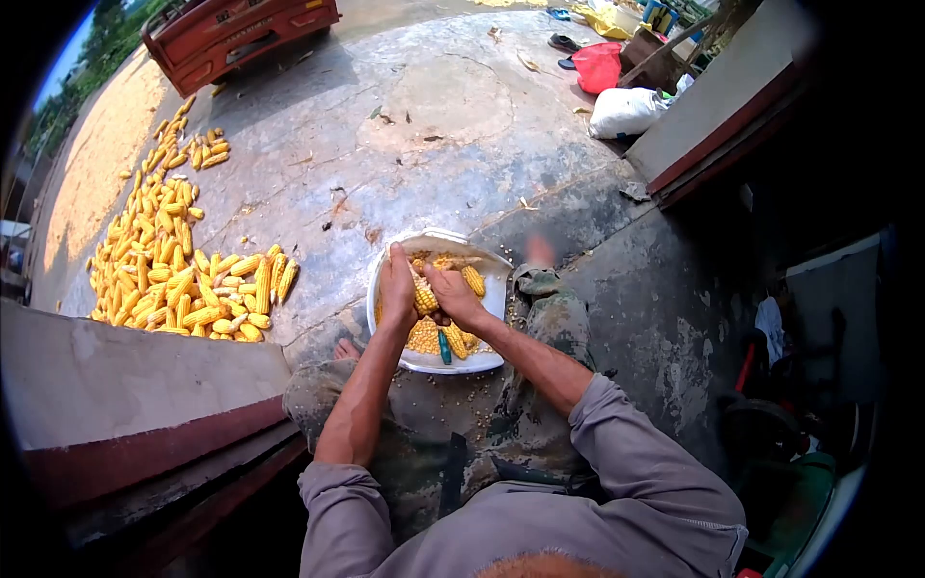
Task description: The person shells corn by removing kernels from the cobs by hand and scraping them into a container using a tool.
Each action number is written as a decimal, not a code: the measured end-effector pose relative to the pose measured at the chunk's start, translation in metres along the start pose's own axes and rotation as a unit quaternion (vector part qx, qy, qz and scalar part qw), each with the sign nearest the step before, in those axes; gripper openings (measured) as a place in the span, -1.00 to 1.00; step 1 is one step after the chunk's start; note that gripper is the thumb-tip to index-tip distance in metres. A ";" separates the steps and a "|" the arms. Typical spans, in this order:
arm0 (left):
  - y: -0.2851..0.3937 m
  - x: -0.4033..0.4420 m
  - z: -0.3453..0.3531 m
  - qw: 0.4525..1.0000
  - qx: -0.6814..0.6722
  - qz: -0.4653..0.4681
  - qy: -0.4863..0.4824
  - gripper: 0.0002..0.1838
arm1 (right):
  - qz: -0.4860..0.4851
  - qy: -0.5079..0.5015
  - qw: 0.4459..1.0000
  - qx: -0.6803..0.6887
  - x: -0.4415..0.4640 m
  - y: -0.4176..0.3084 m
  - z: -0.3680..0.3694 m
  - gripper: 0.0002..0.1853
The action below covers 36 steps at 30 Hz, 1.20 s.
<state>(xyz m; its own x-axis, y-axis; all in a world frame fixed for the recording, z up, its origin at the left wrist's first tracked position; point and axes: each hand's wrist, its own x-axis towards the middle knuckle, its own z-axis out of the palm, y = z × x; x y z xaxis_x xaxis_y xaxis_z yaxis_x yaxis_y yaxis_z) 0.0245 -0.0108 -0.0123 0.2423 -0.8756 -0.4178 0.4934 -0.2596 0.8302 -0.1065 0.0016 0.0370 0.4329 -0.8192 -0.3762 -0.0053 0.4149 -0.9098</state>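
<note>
Both of my hands are closed on one ear of corn [425,299] above a white basin [494,291]. My left hand [397,291] wraps the ear's left side, its thumb pointing up. From the right, my right hand [455,297] presses against the same ear, fingers bent and partly hidden. Some of the cob near its upper end looks pale. Inside the basin lie loose yellow kernels [423,337], another ear [472,279] at the right and a tool with a green handle [444,347] near the front.
A large heap of corn ears [178,279] lies on the concrete at left. Spread kernels [106,144] and a red vehicle [236,39] are farther back. A white sack [626,113] and a red bag [597,67] sit at upper right. Low walls flank the doorway.
</note>
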 end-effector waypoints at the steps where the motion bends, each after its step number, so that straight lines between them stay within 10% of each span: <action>1: 0.019 -0.013 0.011 1.000 0.011 -0.006 0.016 -0.44 | 0.014 -0.018 1.000 0.003 0.003 0.003 -0.002 -0.48; 10: 0.023 -0.002 0.010 0.996 -0.075 -0.044 0.012 -0.47 | 0.013 -0.048 0.998 0.049 -0.001 -0.014 0.001 -0.35; 18: 0.017 -0.004 0.016 0.986 0.084 0.057 0.133 -0.31 | -0.129 0.010 0.976 -0.175 0.002 -0.006 0.008 -0.36; 33: 0.015 -0.007 0.018 0.989 0.127 0.068 0.037 -0.37 | 0.001 -0.019 0.999 -0.039 0.007 -0.009 -0.001 -0.31; 36: 0.016 -0.013 0.027 0.970 0.187 0.110 0.110 -0.37 | -0.147 0.022 0.980 -0.132 0.023 0.014 -0.008 -0.28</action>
<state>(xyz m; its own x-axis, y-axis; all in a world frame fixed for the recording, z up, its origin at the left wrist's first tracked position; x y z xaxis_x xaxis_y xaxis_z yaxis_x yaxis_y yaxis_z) 0.0068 -0.0150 0.0167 0.5002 -0.8292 -0.2493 0.0820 -0.2413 0.9670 -0.1040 -0.0142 0.0142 0.4124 -0.9062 -0.0933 -0.1225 0.0463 -0.9914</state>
